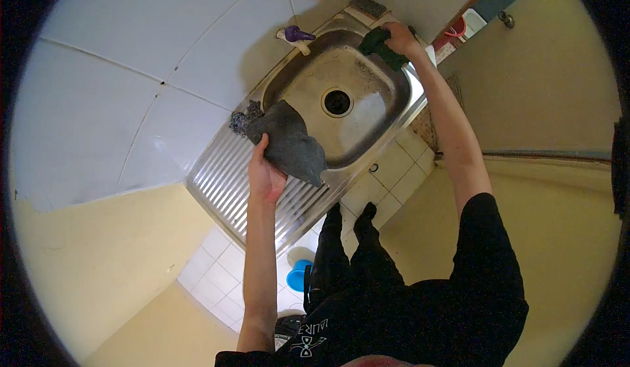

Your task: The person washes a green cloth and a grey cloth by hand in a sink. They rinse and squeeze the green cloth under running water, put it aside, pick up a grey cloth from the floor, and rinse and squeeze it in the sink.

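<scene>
My left hand [267, 172] grips a dark grey cloth [288, 138] over the ribbed drainboard [216, 172] and the near left rim of the sink. Beside the cloth's upper left end is a clump of grey scouring mesh [245, 117]; whether my hand also holds it I cannot tell. At the far right corner of the stainless steel sink [362, 66], my right hand [401, 39] is closed around a dark green cloth [384, 47], which hangs over the basin's rim. Dark smudges mark the basin near that corner. The drain [337, 102] is uncovered.
A tap with a purple handle [298, 34] projects from the tiled wall over the basin. A dark block [369, 5] lies at the back corner. On the floor stands a blue bucket [299, 276]. To the right is a door [531, 81], with a red basin [456, 26] beyond its edge.
</scene>
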A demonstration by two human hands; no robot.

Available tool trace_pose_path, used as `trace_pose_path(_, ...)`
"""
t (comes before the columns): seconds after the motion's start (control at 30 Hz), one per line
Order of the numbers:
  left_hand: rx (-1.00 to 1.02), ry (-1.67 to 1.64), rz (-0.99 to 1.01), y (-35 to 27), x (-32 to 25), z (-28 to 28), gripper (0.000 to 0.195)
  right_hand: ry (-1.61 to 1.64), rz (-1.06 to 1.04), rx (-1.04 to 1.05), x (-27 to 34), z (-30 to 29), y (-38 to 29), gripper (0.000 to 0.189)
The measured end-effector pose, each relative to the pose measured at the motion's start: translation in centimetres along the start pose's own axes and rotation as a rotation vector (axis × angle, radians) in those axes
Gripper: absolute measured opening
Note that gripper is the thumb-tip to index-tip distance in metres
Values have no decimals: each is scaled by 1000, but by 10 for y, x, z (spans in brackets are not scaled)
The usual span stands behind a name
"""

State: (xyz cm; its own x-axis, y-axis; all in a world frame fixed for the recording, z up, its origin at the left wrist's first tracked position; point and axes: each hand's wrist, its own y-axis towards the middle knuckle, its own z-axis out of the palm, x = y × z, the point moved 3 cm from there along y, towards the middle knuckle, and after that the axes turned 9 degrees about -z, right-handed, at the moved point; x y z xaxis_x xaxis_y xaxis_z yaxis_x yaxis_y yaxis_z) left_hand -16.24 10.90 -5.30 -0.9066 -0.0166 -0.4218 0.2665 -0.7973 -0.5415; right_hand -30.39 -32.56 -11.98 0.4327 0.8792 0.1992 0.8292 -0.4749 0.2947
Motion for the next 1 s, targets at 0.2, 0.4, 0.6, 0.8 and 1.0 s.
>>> trace_pose_path(0.2, 40, 39, -56, 51, 7, -5, 40, 514, 102, -299, 121, -50, 20, 33)
trace_pose_path(0.4, 5, 47, -167, 162, 16, -16, 33, 422, -233, -392, 229, -40, 56, 27)
trace_pose_path(0.6, -26, 154, -227, 212, 18, 8, 32, 340, -232, -198, 206, -28, 67, 28)
trace_pose_path(0.8, -15, 215, -259, 238, 18, 15, 34, 36, -414, -387, 211, -27, 73, 25)
trace_pose_path(1.0, -96, 263, -161, 235, 19, 10, 46, 407, 349, -485, 176, 24, 23, 29)
